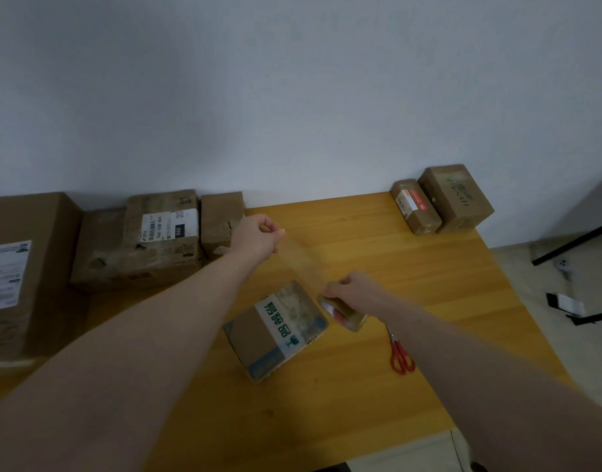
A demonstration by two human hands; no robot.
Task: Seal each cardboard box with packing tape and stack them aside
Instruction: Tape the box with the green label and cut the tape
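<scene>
Midway through, by the look of it. Two small taped boxes (441,199) parked at the far corner, well beyond the right hand (349,287), probably finished and set aside. A cluster of larger boxes (136,240) heaped outside the left hand (258,238), seemingly yet to be sealed. One small box (275,330) on the worktop (429,267), below and between both hands, nearer the right. Left hand pinching the free end of a clear tape strip (301,258), fingers curled. Right hand wrapped over the tape roll (342,311), just beside the box's right edge. Strip stretched between both hands above the box, not yet pressed down. Red scissors (400,354) lying near the right forearm, untouched.
</scene>
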